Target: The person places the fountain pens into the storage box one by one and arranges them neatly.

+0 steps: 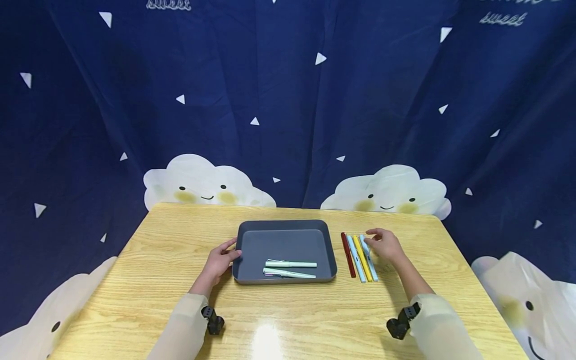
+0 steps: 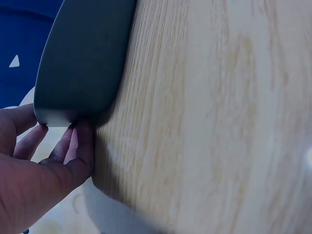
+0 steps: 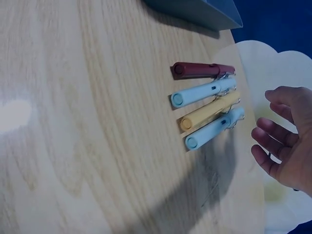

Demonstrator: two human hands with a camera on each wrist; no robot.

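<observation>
My left hand [image 1: 219, 260] grips the left wall of a dark grey tray [image 1: 288, 225], thumb at the rim and fingers against the outside. The left wrist view shows the hand [image 2: 46, 165] at the tray's corner [image 2: 83, 63]. Inside the tray lie two pale green pens, one [image 1: 292, 264] behind the other [image 1: 290, 274]. My right hand [image 1: 384, 245] hovers by the far end of a row of pens, its loosely bent fingers apart from them in the right wrist view. The row holds a dark red pen [image 3: 200, 70], a light blue pen [image 3: 200, 93], a yellow pen [image 3: 207, 113] and another light blue pen [image 3: 212, 131].
The wooden table [image 1: 288, 315] carries the tray in the middle, with the pen row just right of it. A dark blue curtain [image 1: 288, 100] with white clouds hangs behind the table's far edge.
</observation>
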